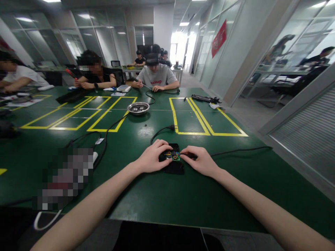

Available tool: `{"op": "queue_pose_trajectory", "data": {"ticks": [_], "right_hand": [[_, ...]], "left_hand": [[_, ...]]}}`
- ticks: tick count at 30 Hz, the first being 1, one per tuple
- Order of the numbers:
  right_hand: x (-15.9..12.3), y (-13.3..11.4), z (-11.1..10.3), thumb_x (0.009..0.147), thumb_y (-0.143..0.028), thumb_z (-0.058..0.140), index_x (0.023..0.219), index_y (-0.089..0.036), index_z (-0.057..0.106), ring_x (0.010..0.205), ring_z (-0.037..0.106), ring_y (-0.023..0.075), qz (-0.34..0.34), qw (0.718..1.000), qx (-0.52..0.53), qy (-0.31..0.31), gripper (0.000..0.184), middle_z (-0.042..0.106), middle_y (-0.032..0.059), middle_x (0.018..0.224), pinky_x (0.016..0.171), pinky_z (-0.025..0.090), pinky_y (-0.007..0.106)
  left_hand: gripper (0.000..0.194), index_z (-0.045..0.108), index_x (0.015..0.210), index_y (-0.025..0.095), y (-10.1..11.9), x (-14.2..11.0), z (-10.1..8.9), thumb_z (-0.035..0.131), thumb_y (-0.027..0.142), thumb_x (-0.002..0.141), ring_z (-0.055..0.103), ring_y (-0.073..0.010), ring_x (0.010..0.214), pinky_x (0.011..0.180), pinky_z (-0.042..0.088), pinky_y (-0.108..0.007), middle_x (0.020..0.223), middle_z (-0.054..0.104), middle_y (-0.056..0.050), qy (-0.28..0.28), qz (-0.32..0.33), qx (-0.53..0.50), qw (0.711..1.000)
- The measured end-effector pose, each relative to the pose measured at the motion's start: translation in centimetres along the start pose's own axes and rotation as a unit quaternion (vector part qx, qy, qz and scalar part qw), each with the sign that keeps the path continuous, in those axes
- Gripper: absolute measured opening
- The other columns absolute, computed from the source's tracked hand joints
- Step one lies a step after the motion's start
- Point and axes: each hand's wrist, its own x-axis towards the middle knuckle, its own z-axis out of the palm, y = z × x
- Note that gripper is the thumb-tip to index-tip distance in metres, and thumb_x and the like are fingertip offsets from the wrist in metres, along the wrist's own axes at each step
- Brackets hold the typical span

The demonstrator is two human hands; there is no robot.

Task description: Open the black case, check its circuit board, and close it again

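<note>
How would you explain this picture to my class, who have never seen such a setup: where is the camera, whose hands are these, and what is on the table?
There is no robot here. A camera worn on a person's head looks forward and down at their own bare hands.

The left hand grips a small circuit board set among black casing pieces. The right hand seems to pinch a black cable at the board's edge.

Further off on the green table are a black plug, a metal bowl holding small parts, and yellow tape outlines. Another person sits opposite.
</note>
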Motion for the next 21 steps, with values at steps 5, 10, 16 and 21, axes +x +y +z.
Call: {"op": "queue_pose_trajectory", "data": {"ticks": [5, 10, 16, 21], "right_hand": [[0.0, -0.7, -1.0, 0.097, -0.026, 0.066, 0.093, -0.02, 0.074, 0.071, 0.069, 0.0181, -0.061, 0.997, -0.002, 0.047, 0.012, 0.075, 0.0055, 0.082, 0.065, 0.053, 0.029], [-0.5, -0.8, -1.2, 0.093, -0.021, 0.066, 0.083, -0.018, 0.07, 0.063, 0.064, 0.0143, -0.105, 0.994, 0.02, -0.032, 0.012, 0.07, 0.0027, 0.072, 0.06, 0.048, 0.025], [-0.8, -0.4, -1.0, 0.1, -0.028, 0.06, 0.081, -0.019, 0.069, 0.063, 0.062, 0.0151, -0.114, 0.986, -0.035, -0.12, 0.023, 0.069, 0.0039, 0.072, 0.06, 0.045, 0.026], [-0.8, -0.6, -1.1, 0.103, -0.026, 0.053, 0.087, -0.019, 0.069, 0.062, 0.061, 0.0162, -0.167, 0.969, -0.121, -0.137, 0.024, 0.068, 0.0046, 0.072, 0.059, 0.042, 0.028]], "left_hand": [[0.014, 0.066, 0.095, 0.017, 0.0, 0.2, -2.3, 0.059, 0.018, 0.083, 0.066, -0.0196, 0.087, 0.081, 0.055, -0.032, 0.094, 0.067, -0.005, -0.004, -0.008, -0.063, 0.998], [0.01, 0.065, 0.081, 0.016, 0.5, -0.2, -2.8, 0.06, 0.014, 0.072, 0.056, -0.0118, 0.066, 0.062, 0.044, -0.022, 0.076, 0.065, 0.001, -0.107, -0.053, -0.127, 0.985], [0.016, 0.069, 0.083, 0.016, 0.4, -0.4, -2.2, 0.061, 0.015, 0.069, 0.053, -0.0108, 0.062, 0.058, 0.042, -0.02, 0.071, 0.062, 0.003, -0.144, -0.104, -0.161, 0.971], [0.013, 0.071, 0.082, 0.016, 0.3, -0.3, -2.6, 0.063, 0.017, 0.072, 0.053, -0.0107, 0.06, 0.056, 0.042, -0.02, 0.07, 0.063, 0.002, -0.162, -0.127, -0.176, 0.963]]}}
